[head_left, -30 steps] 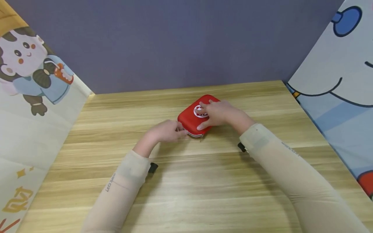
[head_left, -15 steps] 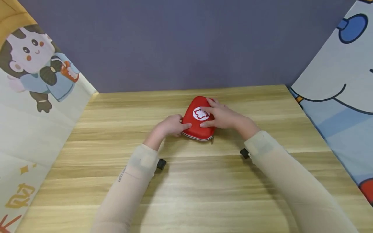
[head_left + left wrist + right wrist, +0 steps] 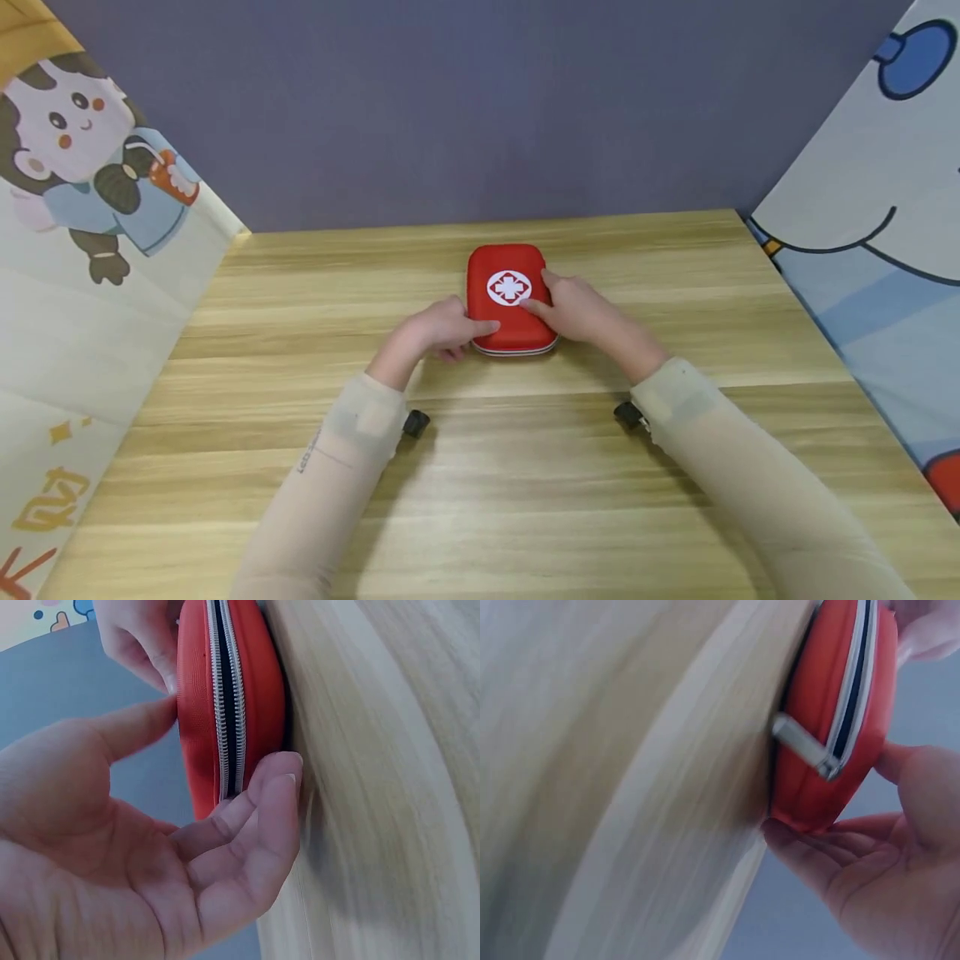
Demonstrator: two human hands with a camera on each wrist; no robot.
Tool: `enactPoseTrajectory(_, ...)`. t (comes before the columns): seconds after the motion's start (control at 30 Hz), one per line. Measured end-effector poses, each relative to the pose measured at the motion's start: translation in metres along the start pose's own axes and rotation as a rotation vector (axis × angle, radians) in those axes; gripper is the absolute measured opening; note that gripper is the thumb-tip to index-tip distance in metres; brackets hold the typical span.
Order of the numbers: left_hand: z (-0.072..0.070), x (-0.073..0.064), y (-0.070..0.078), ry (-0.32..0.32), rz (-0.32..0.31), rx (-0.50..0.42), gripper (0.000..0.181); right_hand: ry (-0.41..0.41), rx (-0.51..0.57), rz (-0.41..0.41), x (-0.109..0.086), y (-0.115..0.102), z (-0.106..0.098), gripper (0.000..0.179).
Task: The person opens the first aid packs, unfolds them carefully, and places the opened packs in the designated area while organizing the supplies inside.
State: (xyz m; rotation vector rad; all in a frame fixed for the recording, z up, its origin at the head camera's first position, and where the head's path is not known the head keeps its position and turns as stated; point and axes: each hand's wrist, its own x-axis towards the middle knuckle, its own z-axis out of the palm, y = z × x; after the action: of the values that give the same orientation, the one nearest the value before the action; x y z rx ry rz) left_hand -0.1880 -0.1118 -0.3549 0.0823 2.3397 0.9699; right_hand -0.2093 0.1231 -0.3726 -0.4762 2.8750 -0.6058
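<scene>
A red zippered first-aid case (image 3: 521, 323) with a white cross emblem (image 3: 509, 287) lies flat on the wooden table. My left hand (image 3: 442, 325) grips its near left side, thumb on the lid and fingers curled low along the edge. On the opposite side my right hand (image 3: 581, 312) holds the case, its thumb on top near the emblem. In the left wrist view, two rows of silver zip teeth (image 3: 219, 705) stand apart with a dark strip between them. A metal zip pull (image 3: 799, 739) hangs off the case's side in the right wrist view.
The wooden tabletop (image 3: 495, 483) ends at a grey-blue panel (image 3: 480, 108) behind the case. Panels with cartoon pictures stand at the left (image 3: 45, 317) and right (image 3: 832, 200). A small black device (image 3: 416, 423) sits under each wrist.
The case has turned from slanted to square with the table. My left hand has taken hold of its left side, and my right hand has shifted from the lid to the right edge.
</scene>
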Motion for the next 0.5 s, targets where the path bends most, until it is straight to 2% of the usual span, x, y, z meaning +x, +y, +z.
enactPoseTrajectory(0.13, -0.002, 0.002, 0.003, 0.007, -0.021, 0.002, 0.034, -0.047, 0.008, 0.039, -0.003, -0.009, 0.002, 0.088)
enactPoseTrajectory(0.23, -0.006, 0.004, 0.005, 0.045, 0.002, 0.027, 0.039, -0.084, 0.026, 0.057, -0.005, -0.018, 0.002, 0.097)
enactPoseTrajectory(0.33, -0.010, 0.004, 0.008, 0.124, 0.065, 0.053, 0.041, -0.110, 0.054, 0.063, -0.007, -0.030, 0.001, 0.107)
enactPoseTrajectory(0.5, -0.014, 0.001, 0.016, 0.278, 0.243, 0.122, 0.036, -0.096, 0.058, 0.057, -0.016, -0.047, -0.002, 0.124)
